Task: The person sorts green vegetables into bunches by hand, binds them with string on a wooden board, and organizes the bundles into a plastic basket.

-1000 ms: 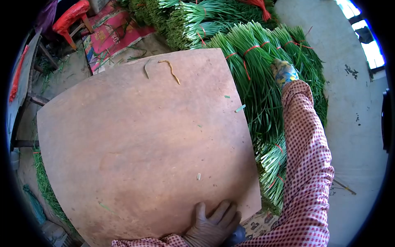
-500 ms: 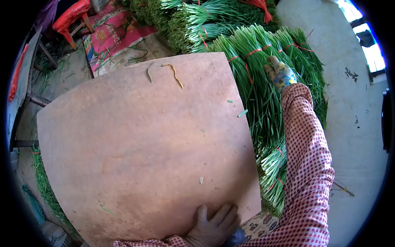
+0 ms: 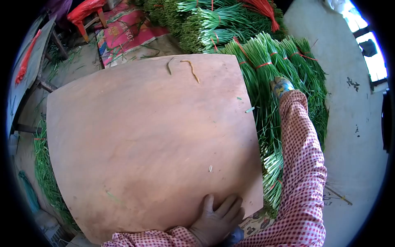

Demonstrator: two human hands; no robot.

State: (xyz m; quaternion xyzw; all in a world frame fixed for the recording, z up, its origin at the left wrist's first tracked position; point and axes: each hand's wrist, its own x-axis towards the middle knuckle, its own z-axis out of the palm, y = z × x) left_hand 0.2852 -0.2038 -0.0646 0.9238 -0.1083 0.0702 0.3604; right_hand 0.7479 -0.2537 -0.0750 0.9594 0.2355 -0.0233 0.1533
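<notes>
My right hand [image 3: 282,86], in a patterned blue-and-yellow glove, grips a bundle of garlic chives [image 3: 265,76] beyond the board's right side. Its fingertips are hidden among the long green leaves. A red tie [image 3: 263,65] circles this bundle near its pale stem ends. My left hand [image 3: 218,220] lies flat with fingers spread on the lower right edge of a broad brown board [image 3: 144,140]. On the board are a yellowish strand [image 3: 191,71], a withered leaf [image 3: 169,66] and small green scraps.
More tied chive bundles [image 3: 214,20] are piled at the back and right. Red ties [image 3: 265,12] lie on the pile. A red stool [image 3: 86,16] and a pink sack [image 3: 129,35] are at the back left, with chives [image 3: 47,173] along the left. A pale wall [image 3: 349,123] borders the right.
My right hand has drawn back slightly toward me, and the chive bundle has shifted with it. My left hand stays on the board. The whole view has swung a little.
</notes>
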